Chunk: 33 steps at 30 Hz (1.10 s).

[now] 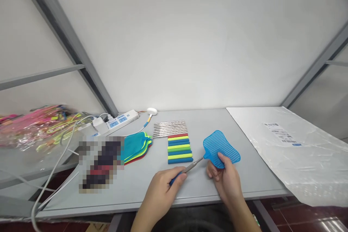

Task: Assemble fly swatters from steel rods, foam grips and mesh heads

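Observation:
Near the table's front edge, my left hand (164, 188) is closed around the blue grip of a fly swatter with a metal rod (193, 165). My right hand (227, 181) pinches its blue perforated head (219, 145), thumb on top. The rod's end meets the narrow neck of the head. Beyond my hands lies a row of blue, yellow, green and red grip sleeves (179, 148). Several shiny metal rods (170, 128) lie side by side behind that row. To the left is a stack of swatter heads (136, 145) in blue, yellow-green and red.
A white power strip (122, 119) with plugs and cables stands at the back left, beside a blurred patch. Plastic-wrapped colourful goods (49, 123) lie at the far left. A white packing sheet (293, 148) with a label covers the right side and hangs over the front edge.

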{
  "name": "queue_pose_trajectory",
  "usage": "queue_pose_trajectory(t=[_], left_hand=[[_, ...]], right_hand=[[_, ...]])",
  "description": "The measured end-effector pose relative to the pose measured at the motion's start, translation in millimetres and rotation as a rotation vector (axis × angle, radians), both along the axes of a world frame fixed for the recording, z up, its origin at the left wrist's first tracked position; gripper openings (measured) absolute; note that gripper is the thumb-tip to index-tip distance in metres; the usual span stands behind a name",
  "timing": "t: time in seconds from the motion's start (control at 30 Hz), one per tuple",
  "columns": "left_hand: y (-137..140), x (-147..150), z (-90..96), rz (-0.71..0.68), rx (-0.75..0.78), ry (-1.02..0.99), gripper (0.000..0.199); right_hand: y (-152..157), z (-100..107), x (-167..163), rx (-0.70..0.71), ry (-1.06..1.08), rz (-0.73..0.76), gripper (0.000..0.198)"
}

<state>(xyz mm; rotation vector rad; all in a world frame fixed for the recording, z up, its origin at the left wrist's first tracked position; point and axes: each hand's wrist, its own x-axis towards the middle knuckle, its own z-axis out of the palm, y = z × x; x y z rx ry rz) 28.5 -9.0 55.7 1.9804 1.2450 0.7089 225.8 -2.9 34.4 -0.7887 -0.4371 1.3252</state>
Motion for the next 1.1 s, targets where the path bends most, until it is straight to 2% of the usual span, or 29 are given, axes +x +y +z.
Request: queue_pose_trajectory(t=[0.27,0.53,0.7,0.87,1.1], left_hand=[[2.0,-0.2,-3.4,0.01,0.003,0.012,0.035],[0.0,-0.2,2.4,-0.013,0.008,-0.023,0.034],[-2.3,1.5,7.2,-0.06,0.009,-0.042,0.032],[-3.6,2.8,10.3,-0.059,0.01,-0.053,0.03],[-5.6,1.9,12.8,-0.069,0.013,-0.073,0.032]], right_hand=[[0.4,-2.7,0.5,0.003,-0.067,-0.003,0.036],[-4.9,-2.0,0.5,0.027,-0.156,-0.101,0.039],[-3.4,-8.9,-1.8,0.041,-0.236,-0.151,0.036],[-1.1,-15.9,-2.5,0.081,-0.335,-0.121,0.037],[-5.6,-15.8,-0.7,0.146,-0.4,-0.072,0.039]])
